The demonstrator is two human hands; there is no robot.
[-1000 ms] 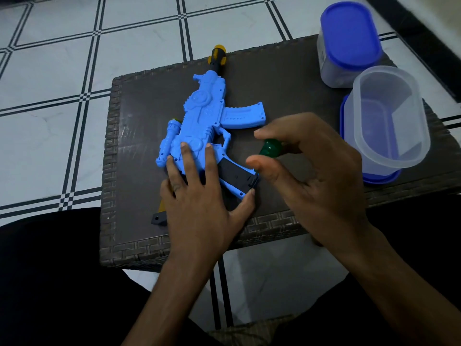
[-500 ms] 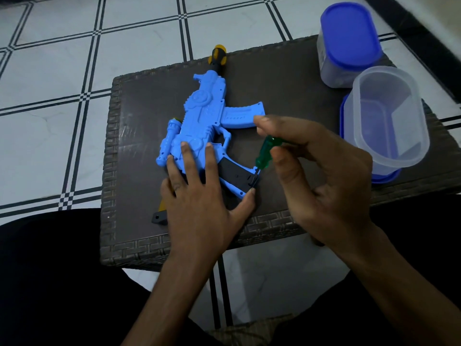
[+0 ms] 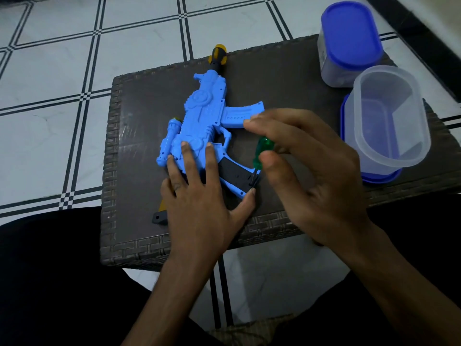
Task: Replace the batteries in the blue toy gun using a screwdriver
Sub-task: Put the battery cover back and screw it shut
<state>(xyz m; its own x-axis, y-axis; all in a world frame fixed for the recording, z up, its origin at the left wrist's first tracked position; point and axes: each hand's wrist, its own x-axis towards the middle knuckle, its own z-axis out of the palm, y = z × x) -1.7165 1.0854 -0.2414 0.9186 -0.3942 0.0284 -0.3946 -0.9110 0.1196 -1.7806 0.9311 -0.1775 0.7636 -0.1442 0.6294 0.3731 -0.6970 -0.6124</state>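
Blue toy gun (image 3: 199, 116): flat on bench (image 3: 139, 101), black battery cover (image 3: 233, 174) upward. Left hand (image 3: 199, 196) spread, pressing the body; right hand (image 3: 306, 166) pinching green-handled screwdriver (image 3: 262, 153), tip at the cover screw. Advice: keep driver upright, press firmly, turn slowly. Open container (image 3: 389, 116) nearby.

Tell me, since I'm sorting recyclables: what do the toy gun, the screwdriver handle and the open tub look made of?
Toy gun: opaque blue moulded plastic, matte, with ridged detail. Screwdriver handle: translucent green plastic, glossy. Open tub: clear, slightly frosted plastic; you see through its walls.
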